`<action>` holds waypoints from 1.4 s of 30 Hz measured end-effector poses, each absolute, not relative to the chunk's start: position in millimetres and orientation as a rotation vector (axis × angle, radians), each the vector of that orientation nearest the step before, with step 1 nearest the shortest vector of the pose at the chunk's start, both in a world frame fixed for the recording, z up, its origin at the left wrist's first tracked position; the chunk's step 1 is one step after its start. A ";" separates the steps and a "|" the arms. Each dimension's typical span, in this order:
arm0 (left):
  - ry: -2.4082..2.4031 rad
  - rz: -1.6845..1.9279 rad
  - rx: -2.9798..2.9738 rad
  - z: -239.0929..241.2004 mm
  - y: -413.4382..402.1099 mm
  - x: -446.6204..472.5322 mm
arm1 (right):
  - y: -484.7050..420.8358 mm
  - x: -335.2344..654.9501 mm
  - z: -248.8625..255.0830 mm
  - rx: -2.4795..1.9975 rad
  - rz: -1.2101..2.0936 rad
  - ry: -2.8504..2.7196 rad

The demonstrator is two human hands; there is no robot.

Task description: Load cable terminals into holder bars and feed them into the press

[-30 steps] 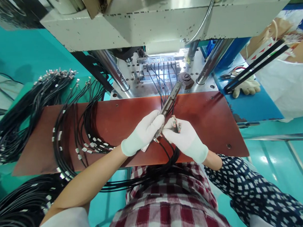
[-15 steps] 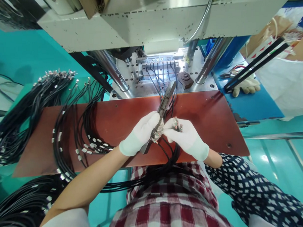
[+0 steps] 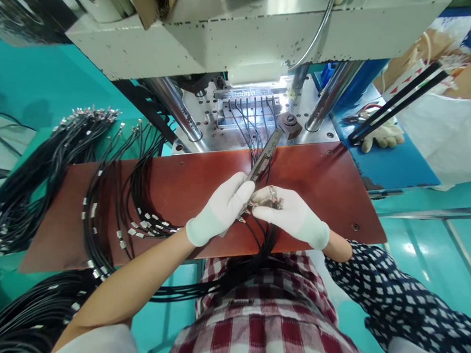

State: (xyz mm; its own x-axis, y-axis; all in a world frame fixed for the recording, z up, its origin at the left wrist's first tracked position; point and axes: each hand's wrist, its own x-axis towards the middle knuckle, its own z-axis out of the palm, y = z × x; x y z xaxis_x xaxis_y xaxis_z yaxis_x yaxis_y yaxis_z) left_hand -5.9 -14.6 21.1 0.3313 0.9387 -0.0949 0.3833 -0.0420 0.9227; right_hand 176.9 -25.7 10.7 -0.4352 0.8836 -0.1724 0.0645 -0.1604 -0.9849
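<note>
My gloved left hand (image 3: 224, 203) is closed around a long dark metal bar (image 3: 266, 154), which slants up and to the right over the board. Close beside it, my gloved right hand (image 3: 293, 213) pinches several small metal cable connectors (image 3: 274, 197) near the bar's lower part. Black cables (image 3: 267, 245) run from below my right hand toward my lap. Beyond the bar, several thin black cables (image 3: 249, 125) lead into a metal fixture (image 3: 237, 119) on the press bed. My fingers hide the exact contact between connectors and bar.
A red-brown board (image 3: 205, 182) lies before the press, with cable bundles (image 3: 143, 190) on its left. Thick cable bunches (image 3: 23, 189) lie farther left. Steel posts (image 3: 175, 109) flank the fixture under the press head (image 3: 215, 48). A spare glove (image 3: 383, 136) rests at right.
The bar has tilted further to the right in my left hand, and its lower end is now mostly covered. My right hand has shifted slightly right and rolled a little.
</note>
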 end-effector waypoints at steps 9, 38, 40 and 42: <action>0.961 0.777 1.171 26.2 -8.8 -28.9 | -36.0 200.8 0.7 -1.170 1.764 -1.467; 0.857 0.620 1.333 18.0 -5.5 -20.0 | -14.7 190.4 -0.2 -0.897 2.061 -0.752; 0.854 0.632 1.345 17.6 -4.8 -19.5 | -15.1 190.6 -4.2 -0.839 2.094 -0.674; 0.856 0.634 1.349 16.5 -3.8 -19.1 | -15.9 189.8 -8.1 -0.816 2.083 -0.618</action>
State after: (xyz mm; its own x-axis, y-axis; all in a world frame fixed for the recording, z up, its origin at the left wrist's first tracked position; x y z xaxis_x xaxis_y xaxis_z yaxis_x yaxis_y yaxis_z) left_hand -19.1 -3.8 16.5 0.5590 0.8136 -0.1600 0.0836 0.1367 0.9871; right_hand 189.8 -15.9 -8.1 -0.4743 0.8139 -0.3357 -0.4992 -0.5627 -0.6589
